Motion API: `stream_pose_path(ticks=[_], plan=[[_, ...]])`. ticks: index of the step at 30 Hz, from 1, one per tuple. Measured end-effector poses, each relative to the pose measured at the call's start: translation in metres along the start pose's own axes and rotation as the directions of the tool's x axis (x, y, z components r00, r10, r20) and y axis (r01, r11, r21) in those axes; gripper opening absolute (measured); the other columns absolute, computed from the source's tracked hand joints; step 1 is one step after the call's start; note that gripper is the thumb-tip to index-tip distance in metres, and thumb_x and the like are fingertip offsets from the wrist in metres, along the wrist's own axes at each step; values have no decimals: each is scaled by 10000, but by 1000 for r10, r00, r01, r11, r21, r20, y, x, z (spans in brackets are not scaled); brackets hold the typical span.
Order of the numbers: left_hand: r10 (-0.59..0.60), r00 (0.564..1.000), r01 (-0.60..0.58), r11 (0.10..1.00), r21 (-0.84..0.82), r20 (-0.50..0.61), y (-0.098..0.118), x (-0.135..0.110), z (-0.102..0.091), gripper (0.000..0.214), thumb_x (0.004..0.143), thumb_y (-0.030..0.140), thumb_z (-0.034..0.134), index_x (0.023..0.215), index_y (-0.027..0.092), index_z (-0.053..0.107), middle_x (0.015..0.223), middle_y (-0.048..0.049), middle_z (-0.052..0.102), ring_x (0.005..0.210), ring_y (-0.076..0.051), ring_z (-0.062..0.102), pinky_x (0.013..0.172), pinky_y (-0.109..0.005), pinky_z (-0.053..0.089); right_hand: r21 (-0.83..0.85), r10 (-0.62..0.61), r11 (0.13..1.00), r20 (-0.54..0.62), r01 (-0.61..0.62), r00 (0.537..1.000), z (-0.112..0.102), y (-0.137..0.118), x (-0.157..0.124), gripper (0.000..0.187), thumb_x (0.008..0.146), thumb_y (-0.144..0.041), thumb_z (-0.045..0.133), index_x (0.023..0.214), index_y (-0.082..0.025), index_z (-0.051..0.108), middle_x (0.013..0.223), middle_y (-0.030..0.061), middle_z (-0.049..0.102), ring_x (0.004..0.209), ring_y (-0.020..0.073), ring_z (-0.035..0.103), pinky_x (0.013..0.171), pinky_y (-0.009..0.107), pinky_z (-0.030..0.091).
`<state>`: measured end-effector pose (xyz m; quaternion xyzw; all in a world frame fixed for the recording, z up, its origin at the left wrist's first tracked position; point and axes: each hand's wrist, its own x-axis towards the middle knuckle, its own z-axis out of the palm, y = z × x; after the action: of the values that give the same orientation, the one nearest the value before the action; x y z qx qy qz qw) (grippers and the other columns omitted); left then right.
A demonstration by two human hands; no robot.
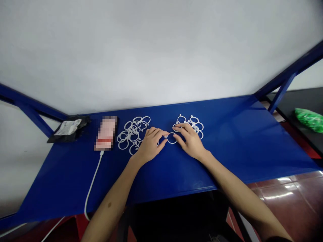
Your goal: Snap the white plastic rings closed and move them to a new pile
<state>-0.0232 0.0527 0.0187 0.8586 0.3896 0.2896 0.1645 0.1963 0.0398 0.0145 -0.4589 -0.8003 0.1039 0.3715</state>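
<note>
One white ring (172, 143) is between our left hand (151, 144) and our right hand (189, 140) at mid-desk (239, 134). Our left thumb and index finger pinch its small clasp; our right fingers are parted at its right edge, and we cannot tell whether they grip it. Left ring pile (130, 129) and right ring cluster (195, 126) flank it. Farther left, we see a smartphone (107, 132) with a white cable (94, 181) plugged in.
</note>
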Motion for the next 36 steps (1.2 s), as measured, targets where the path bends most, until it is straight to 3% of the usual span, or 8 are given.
stream_pose_path(ticks=[6,12,16,19,23,29,33,36], plan=[[-85,992,57,965,-258,-96,6,3,-3,91,970,231,582,1013,214,660,960,-28,685,919,-173,623,861,-346,505,156,-4,988,23,0,1000,6,-10,-6,314,1007,-327,560,1298,-207,558,1193,120,649,1002,215,675,832,391,602],[-278,960,245,868,-431,-15,4,0,-2,142,969,307,584,987,222,697,937,-22,689,864,-155,639,810,-304,513,148,-144,979,-4,143,990,2,-11,-7,232,1014,-249,550,1239,-206,587,1064,85,715,927,184,698,801,337,597],[-274,958,268,755,-598,84,1,-4,0,184,932,386,654,1019,232,708,947,-23,700,852,-150,651,799,-291,517,335,-10,942,-50,26,999,6,-19,-9,180,1021,-204,526,1161,-214,640,957,35,742,785,125,707,721,261,589],[-258,959,267,695,-668,114,0,-4,0,246,889,436,705,1019,227,717,938,-33,706,829,-155,654,774,-293,526,498,157,856,9,-140,988,7,-27,-11,141,1010,-250,559,1094,-214,665,752,-22,703,584,86,656,569,206,551],[-321,944,293,698,-653,80,-2,-4,2,317,836,504,745,926,202,708,854,-37,709,770,-162,650,726,-298,526,611,244,742,136,-276,960,9,-29,-12,154,991,-321,590,1045,-197,665,688,-29,682,513,79,621,493,192,510],[-288,958,243,791,-562,8,-1,-5,3,353,839,552,722,930,212,694,780,-19,678,740,-159,630,734,-309,517,668,195,670,265,-325,944,7,-25,-15,188,983,-353,602,1028,-191,686,701,-24,672,523,81,634,498,193,530],[-229,973,195,892,-407,-34,2,-2,-1,297,888,508,684,922,212,689,804,-18,679,761,-168,628,755,-327,519,560,102,804,206,-202,973,1,-23,-12,176,1009,-313,561,1054,-210,698,853,12,725,633,98,669,587,227,559],[-185,983,185,977,-109,8,-3,0,-9,209,904,400,692,997,213,684,873,-32,701,894,-228,615,860,-408,499,304,64,950,42,-73,997,-1,-14,-5,195,1020,-260,530,1094,-220,706,970,54,725,830,154,676,749,314,567]])
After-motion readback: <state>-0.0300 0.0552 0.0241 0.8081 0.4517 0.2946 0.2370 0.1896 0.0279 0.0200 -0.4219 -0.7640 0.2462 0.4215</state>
